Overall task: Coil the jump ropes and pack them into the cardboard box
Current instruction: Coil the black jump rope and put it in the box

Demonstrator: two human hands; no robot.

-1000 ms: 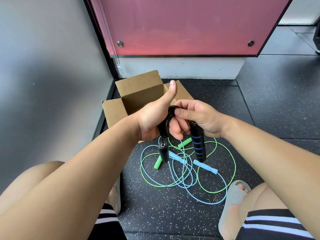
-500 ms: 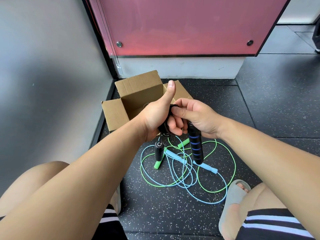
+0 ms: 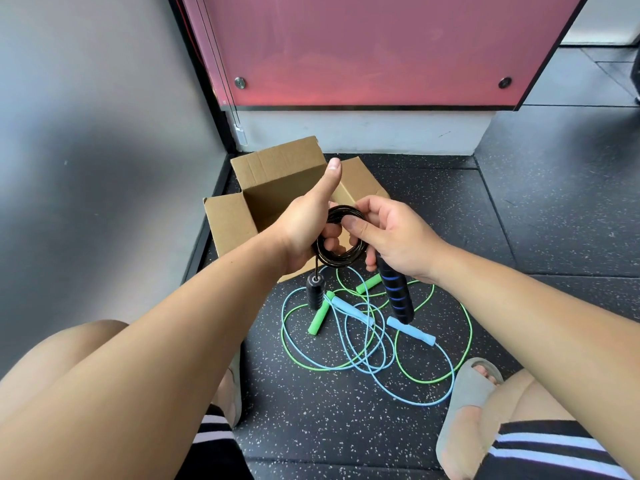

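dark speckled rubber floor [image 3: 346, 427] in a corner, with a grey wall [image 3: 86, 133] on the left and a red panel [image 3: 381, 46] straight ahead. only one view to go on, the head camera looking down. the open cardboard box [image 3: 228, 223] sits on the floor tucked into that corner, flaps up, and both hands are right in front of it. the black jump rope [image 3: 341, 263] is wound into a small tight coil and held in the air between the two hands, on the near side of the box. left hand [image 3: 304, 230] has its fingers curled through the loop with the thumb sticking straight up. right hand [image 3: 394, 233] pinches the top of the coil between thumb and fingers, and the blue-ringed black handle [image 3: 396, 296] pokes down from under that hand. the other black handle [image 3: 315, 291] dangles on a short bit of cord below the left hand. under all that, the green jump rope [image 3: 318, 320] and the light blue jump rope [image 3: 412, 332] lie loose and tangled together on the floor, handles included. a grey slipper [image 3: 474, 393] on a foot sits just beside the tangle at lower right.
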